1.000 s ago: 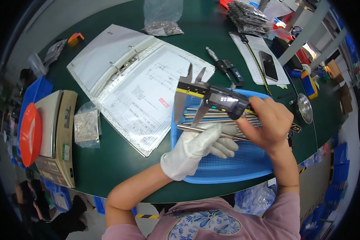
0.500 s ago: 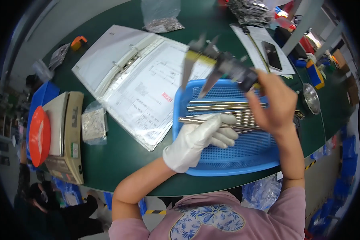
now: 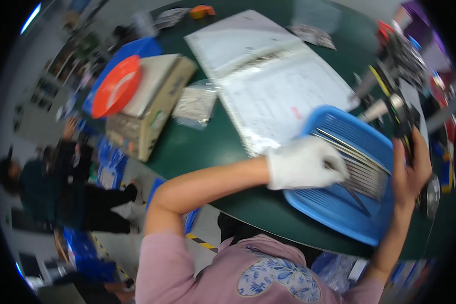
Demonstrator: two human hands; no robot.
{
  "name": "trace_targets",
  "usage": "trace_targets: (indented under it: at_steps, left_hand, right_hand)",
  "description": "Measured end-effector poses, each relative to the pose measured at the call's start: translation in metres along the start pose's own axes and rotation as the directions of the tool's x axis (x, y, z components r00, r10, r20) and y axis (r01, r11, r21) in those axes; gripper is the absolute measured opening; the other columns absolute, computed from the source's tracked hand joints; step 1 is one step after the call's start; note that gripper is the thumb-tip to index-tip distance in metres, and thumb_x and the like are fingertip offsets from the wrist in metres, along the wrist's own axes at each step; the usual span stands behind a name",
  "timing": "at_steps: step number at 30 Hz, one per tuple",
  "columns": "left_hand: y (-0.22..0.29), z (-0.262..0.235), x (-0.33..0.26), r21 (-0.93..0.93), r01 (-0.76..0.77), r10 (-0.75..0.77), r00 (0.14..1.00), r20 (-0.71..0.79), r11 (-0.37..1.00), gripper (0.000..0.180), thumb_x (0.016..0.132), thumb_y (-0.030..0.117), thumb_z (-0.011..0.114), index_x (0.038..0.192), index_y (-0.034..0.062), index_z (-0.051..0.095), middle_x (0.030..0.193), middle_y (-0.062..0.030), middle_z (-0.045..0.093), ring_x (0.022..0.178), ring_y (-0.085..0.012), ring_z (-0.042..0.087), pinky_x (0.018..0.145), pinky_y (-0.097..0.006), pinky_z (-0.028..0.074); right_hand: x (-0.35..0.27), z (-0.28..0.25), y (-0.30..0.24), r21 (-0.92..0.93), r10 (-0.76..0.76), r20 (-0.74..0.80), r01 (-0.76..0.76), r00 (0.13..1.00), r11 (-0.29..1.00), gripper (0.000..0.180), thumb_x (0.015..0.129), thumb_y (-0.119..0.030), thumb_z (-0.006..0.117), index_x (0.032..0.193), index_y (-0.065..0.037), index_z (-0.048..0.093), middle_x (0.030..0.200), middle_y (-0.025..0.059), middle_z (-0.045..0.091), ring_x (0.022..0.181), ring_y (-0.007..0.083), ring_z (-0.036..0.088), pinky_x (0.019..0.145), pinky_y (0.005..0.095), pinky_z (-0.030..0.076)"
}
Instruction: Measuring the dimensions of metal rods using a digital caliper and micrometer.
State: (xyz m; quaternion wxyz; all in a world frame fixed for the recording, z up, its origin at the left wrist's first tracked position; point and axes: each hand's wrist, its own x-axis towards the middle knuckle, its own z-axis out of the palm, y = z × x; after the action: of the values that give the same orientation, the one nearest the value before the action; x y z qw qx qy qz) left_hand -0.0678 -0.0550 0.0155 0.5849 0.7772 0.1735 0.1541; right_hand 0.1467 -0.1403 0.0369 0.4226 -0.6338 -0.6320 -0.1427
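The left hand (image 3: 304, 164) wears a white fabric glove ending at the wrist. The right hand (image 3: 410, 172) is bare. A pink short-sleeved top (image 3: 197, 273) with a blue-and-white floral patch covers the torso.

Support surface: dark green table (image 3: 213, 147). Directly on it: open white ring binder (image 3: 273, 76) at centre; blue slatted tray (image 3: 339, 213) at right front edge; clear bag of small metal parts (image 3: 195, 104) just left of binder; beige weighing scale (image 3: 152, 101) near left edge.
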Motion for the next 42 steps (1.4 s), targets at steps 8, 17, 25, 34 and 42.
trace_targets:
  at_steps: [8, 17, 25, 34, 42]
  left_hand:
    - [0.0, 0.02, 0.018, 0.878, -0.221, -0.198, 0.924, 0.328, 0.425, 0.009, 0.071, 0.017, 0.056, 0.07, 0.0097, 0.061, 0.068, -0.009, 0.059, 0.066, -0.0275, 0.058, 0.058, -0.039, 0.045]
    - [-0.002, 0.043, 0.082, 0.935, -0.235, 0.041, 0.972, 0.233, 0.266, 0.021, 0.078, 0.023, 0.054, 0.083, 0.0037, 0.057, 0.082, -0.014, 0.057, 0.071, -0.0306, 0.058, 0.064, -0.039, 0.047]
    - [-0.013, 0.049, 0.098, 0.953, -0.146, -0.096, 0.979, 0.177, 0.267, 0.019, 0.08, 0.02, 0.051, 0.081, 0.0008, 0.053, 0.083, -0.015, 0.054, 0.076, -0.0312, 0.058, 0.065, -0.04, 0.048]
    - [-0.008, 0.058, 0.084, 0.965, -0.228, -0.083, 0.967, 0.24, 0.128, 0.009, 0.073, 0.006, 0.05, 0.079, 0.0026, 0.055, 0.079, -0.0134, 0.055, 0.071, -0.0265, 0.06, 0.062, -0.037, 0.05]
    - [0.004, 0.063, 0.051, 0.758, -0.299, -0.182, 0.859, 0.478, 0.58, 0.015, 0.076, 0.018, 0.058, 0.077, 0.0026, 0.058, 0.073, -0.0159, 0.058, 0.068, -0.0308, 0.058, 0.062, -0.038, 0.047]
  right_hand:
    - [0.02, 0.015, 0.037, -0.2, 0.104, -0.087, -0.12, 0.991, 0.972, 0.032, 0.072, -0.035, 0.061, 0.084, -0.006, 0.061, 0.064, 0.0103, 0.06, 0.058, 0.0261, 0.059, 0.051, 0.0368, 0.044]
    - [0.018, 0.017, 0.056, -0.254, 0.361, 0.058, -0.336, 0.931, 0.907, 0.039, 0.071, -0.039, 0.06, 0.087, -0.003, 0.063, 0.068, 0.0122, 0.062, 0.064, 0.0268, 0.061, 0.058, 0.0361, 0.047]
    - [0.018, 0.015, 0.068, -0.281, 0.455, 0.044, -0.426, 0.889, 0.86, 0.038, 0.071, -0.039, 0.06, 0.087, -0.005, 0.064, 0.071, 0.0125, 0.062, 0.068, 0.0273, 0.061, 0.06, 0.038, 0.047]
    - [0.016, 0.018, 0.07, -0.292, 0.463, 0.088, -0.422, 0.882, 0.858, 0.034, 0.072, -0.038, 0.059, 0.081, -0.005, 0.063, 0.07, 0.0124, 0.061, 0.068, 0.0284, 0.06, 0.061, 0.0387, 0.047]
    - [0.018, 0.02, 0.077, -0.286, 0.467, 0.097, -0.425, 0.879, 0.859, 0.035, 0.071, -0.037, 0.06, 0.084, -0.005, 0.063, 0.074, 0.0122, 0.062, 0.071, 0.0275, 0.06, 0.062, 0.0387, 0.047]
